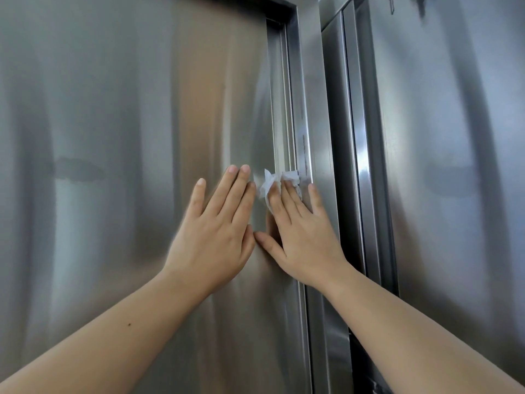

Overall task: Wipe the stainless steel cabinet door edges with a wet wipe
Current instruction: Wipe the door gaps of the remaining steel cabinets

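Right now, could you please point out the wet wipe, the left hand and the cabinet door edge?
wet wipe (267, 184), head view, crumpled white fold.
left hand (212, 237), head view, back of hand.
cabinet door edge (305, 123), head view, smudged vertical strip.

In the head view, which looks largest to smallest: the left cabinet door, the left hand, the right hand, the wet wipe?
1. left cabinet door
2. left hand and right hand: alike, not ranked
3. wet wipe, partly covered by fingers

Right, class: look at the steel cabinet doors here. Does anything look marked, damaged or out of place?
Yes: dark streaky marks run down the door edge just above the wet wipe that the right hand presses there. A dark smear also sits at the top of the right-hand door.
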Demonstrator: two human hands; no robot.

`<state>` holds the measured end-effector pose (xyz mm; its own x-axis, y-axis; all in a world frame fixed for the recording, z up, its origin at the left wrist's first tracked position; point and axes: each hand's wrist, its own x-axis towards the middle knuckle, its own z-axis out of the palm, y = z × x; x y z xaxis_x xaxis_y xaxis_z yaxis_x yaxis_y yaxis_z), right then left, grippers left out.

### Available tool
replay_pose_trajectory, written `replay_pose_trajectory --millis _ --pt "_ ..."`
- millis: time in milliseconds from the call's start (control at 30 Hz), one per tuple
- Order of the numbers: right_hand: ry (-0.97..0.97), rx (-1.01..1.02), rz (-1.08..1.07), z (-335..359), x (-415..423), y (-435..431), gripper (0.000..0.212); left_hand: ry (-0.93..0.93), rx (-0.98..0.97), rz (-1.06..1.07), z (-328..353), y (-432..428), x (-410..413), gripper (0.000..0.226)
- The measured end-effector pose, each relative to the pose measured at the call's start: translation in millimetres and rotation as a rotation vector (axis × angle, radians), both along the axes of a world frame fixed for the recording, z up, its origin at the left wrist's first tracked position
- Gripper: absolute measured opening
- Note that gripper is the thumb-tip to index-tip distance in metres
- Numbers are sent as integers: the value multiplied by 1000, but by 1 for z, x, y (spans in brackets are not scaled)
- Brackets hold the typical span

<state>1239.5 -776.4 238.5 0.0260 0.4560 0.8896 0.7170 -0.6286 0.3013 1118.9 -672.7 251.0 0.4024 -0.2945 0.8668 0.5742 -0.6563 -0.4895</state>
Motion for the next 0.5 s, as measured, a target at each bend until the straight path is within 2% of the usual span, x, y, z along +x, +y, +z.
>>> replay_pose_trajectory --millis 500 --pt "2 16 -46 -59 -4 -2 71 43 12 23 -46 7 -9 57"
